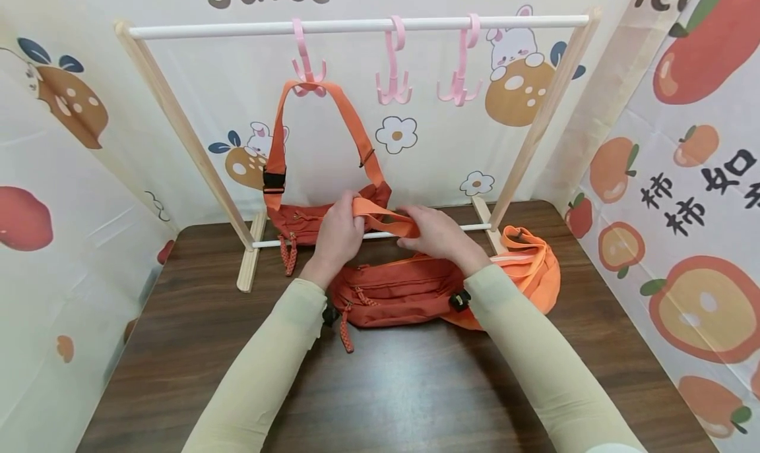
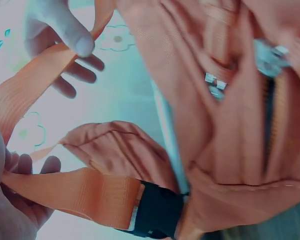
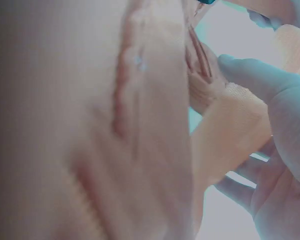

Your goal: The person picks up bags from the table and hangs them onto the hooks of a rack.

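The near red bag (image 1: 399, 293) is mid-table, an orange bag (image 1: 543, 276) to its right. Just beyond, the person's left hand (image 1: 341, 232) and right hand (image 1: 441, 234) both grip the near red bag's orange strap (image 1: 369, 208). Far left, another red bag (image 1: 304, 223) hangs from a pink hook (image 1: 301, 44).

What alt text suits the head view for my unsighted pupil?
A person's left hand and right hand hold the orange webbing strap of a red fabric bag. Behind, a similar red bag hangs from a pink plastic hook on a white horizontal rail.
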A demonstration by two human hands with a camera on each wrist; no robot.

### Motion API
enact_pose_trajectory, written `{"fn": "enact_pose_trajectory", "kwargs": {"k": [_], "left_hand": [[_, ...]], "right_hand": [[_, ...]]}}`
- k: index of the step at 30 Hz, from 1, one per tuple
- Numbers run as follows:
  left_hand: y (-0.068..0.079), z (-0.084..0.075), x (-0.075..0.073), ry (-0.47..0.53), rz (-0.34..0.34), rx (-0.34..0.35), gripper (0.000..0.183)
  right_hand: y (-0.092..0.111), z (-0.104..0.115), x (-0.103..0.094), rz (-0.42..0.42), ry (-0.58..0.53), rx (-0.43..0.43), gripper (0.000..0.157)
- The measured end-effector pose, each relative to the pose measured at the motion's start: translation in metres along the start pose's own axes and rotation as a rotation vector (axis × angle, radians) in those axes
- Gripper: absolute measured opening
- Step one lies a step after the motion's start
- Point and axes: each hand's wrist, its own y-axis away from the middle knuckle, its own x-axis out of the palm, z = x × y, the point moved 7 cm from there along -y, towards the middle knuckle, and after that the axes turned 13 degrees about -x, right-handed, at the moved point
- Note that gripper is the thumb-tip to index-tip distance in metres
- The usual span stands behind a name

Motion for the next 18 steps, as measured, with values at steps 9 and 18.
{"fn": "enact_pose_trajectory", "kwargs": {"k": [9,18], "left_hand": [[-0.001,-0.016,-0.022,0.228,-0.046,0.029,0.028],[-0.003,-0.022,-0.043,0.295,-0.067,0.018,0.027]], "right_hand": [[-0.007,0.018,-0.012,-0.099,-0.070,-0.094,0.035],[-0.002,0.016,-0.027,-0.099,-0.151,-0.074,0.023]]}}
